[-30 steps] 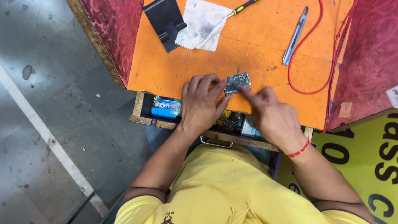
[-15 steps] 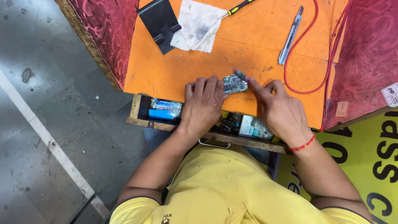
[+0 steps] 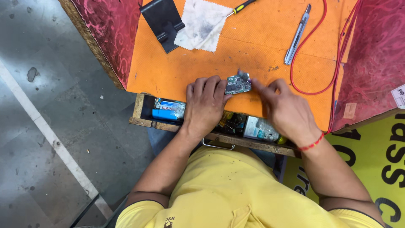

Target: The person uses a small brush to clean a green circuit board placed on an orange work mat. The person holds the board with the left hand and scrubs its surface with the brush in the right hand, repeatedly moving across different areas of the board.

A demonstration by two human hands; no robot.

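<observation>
- On an orange work mat (image 3: 236, 38), a person in a yellow shirt bends over a small circuit board (image 3: 238, 84) lying flat near the mat's front edge.
- Left hand (image 3: 205, 104) rests palm down, fingers extended and lightly curled, fingertips pressing the board's left edge to pin it.
- Right hand (image 3: 287, 110) sits just beside the board's right end, fingers pinched together around something slim at the board's corner; whether it is a tool or a part cannot be told.
- Directly below the hands, an open wooden drawer (image 3: 143, 110) holds a blue cylinder (image 3: 168, 110) and cluttered small parts.
- Farther back lie a stained white cloth (image 3: 202, 25), a black phone stand (image 3: 162, 21), a yellow-handled screwdriver (image 3: 241, 6) and a grey utility knife (image 3: 297, 36); a red wire (image 3: 308, 90) loops near the right hand.
- Risk, judging from the layout: the board is held only by fingertip pressure, so a sideways push from the right hand could skid it off the mat's edge into the drawer; the looped wire could also snag a wrist.
</observation>
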